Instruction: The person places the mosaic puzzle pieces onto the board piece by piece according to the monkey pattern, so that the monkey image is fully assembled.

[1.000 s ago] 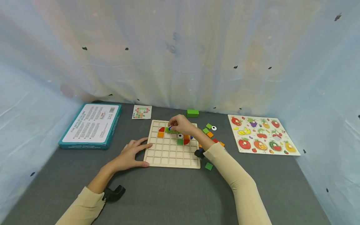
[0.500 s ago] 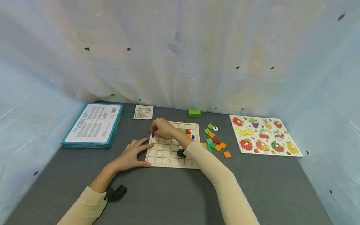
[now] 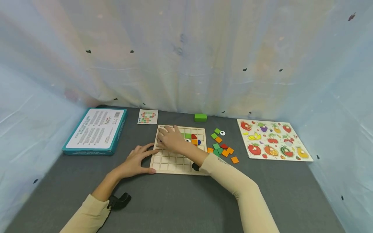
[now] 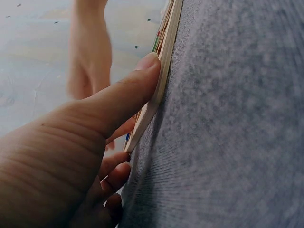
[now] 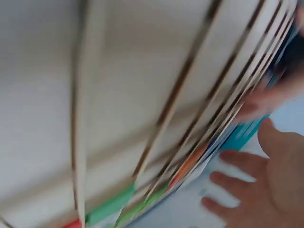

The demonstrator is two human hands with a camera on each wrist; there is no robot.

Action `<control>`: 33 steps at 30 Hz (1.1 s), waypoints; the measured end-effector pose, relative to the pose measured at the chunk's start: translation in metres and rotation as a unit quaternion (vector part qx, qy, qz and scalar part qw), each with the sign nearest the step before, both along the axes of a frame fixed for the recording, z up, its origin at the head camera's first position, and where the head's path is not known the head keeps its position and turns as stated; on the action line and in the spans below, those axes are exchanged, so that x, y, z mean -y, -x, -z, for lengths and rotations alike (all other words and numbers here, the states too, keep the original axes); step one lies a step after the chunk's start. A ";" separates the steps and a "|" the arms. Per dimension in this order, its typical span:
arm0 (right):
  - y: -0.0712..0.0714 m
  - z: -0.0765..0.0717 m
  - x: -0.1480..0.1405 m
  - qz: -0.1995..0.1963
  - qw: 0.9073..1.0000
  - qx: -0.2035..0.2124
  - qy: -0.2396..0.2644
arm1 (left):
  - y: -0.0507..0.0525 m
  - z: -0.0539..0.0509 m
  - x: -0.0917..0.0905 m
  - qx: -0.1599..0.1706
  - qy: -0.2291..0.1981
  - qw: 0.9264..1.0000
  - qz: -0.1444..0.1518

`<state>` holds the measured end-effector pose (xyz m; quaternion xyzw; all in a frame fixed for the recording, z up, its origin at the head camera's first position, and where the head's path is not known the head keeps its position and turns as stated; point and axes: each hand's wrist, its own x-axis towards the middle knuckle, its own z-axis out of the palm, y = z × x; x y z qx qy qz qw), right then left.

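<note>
A pale wooden grid board lies on the grey table. The left hand rests against its left side, thumb straight at the front corner and fingers along the left edge. Over the board's upper left hovers the right hand, fingers spread; it holds nothing in the right wrist view. Green, red, orange and blue pieces sit in cells at upper right. A bit of blue shows at the board's left edge in the left wrist view. The right hand hides other pieces.
Loose green, red and orange tiles and a white ring-like disc lie right of the board. Behind it are a pattern card and a green block. A teal box stands left, a fruit puzzle right.
The right hand carried a small blue piece leftward to the board's upper-left edge. It has let go, and its fingers are now spread. The left hand keeps its place.
</note>
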<state>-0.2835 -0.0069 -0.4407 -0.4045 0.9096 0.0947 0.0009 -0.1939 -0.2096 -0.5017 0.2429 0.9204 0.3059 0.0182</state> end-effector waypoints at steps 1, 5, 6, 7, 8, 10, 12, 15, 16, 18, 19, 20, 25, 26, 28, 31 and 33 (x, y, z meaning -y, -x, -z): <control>-0.008 0.002 -0.002 0.002 1.000 0.002 -0.021 | 0.000 0.000 0.000 0.001 0.000 1.000 -0.001; -0.026 0.009 -0.008 0.018 0.997 0.047 -0.050 | 0.000 0.001 0.000 0.006 -0.001 1.000 -0.004; -0.026 0.010 -0.009 0.022 0.997 0.057 -0.049 | 0.000 0.001 0.000 0.004 0.000 1.000 -0.004; -0.027 0.010 -0.011 0.025 0.997 0.064 -0.047 | 0.000 0.001 0.000 0.002 -0.001 1.000 -0.003; -0.026 0.009 -0.013 0.026 0.996 0.068 -0.044 | 0.000 0.002 0.000 0.001 -0.001 1.000 -0.003; -0.025 0.007 -0.019 0.025 0.996 0.083 -0.034 | -0.001 0.002 0.000 0.000 -0.003 1.000 -0.001; -0.025 0.003 -0.027 0.023 0.995 0.099 -0.022 | -0.002 0.003 0.000 -0.001 -0.003 1.000 0.000; -0.025 -0.006 -0.046 0.030 0.992 0.124 0.002 | -0.002 0.002 -0.001 -0.001 -0.001 1.000 -0.001; -0.024 -0.009 -0.053 0.038 0.990 0.133 0.013 | -0.001 0.001 -0.001 -0.002 0.001 1.000 -0.002; -0.024 -0.015 -0.072 0.051 0.988 0.141 0.030 | -0.001 0.000 -0.002 -0.003 0.000 1.000 -0.002; -0.023 -0.016 -0.082 0.058 0.987 0.143 0.040 | -0.001 -0.001 -0.002 -0.003 -0.001 1.000 -0.002; -0.023 -0.018 -0.094 0.064 0.986 0.144 0.053 | -0.001 -0.002 -0.003 -0.003 -0.002 1.000 -0.001; -0.018 -0.016 -0.159 0.091 0.973 0.142 0.160 | -0.001 -0.004 -0.004 -0.005 -0.007 1.000 0.001; -0.016 -0.014 -0.172 0.102 0.967 0.141 0.184 | -0.001 -0.004 -0.004 -0.006 -0.007 1.000 0.001; -0.015 -0.010 -0.198 0.124 0.957 0.138 0.221 | -0.001 -0.003 -0.004 -0.008 -0.007 1.000 0.001; -0.016 -0.004 -0.230 0.154 0.943 0.149 0.255 | -0.001 -0.002 -0.003 -0.006 -0.008 1.000 0.001; -0.019 -0.002 -0.247 0.162 0.933 0.162 0.277 | 0.000 -0.002 -0.002 -0.002 -0.008 1.000 -0.001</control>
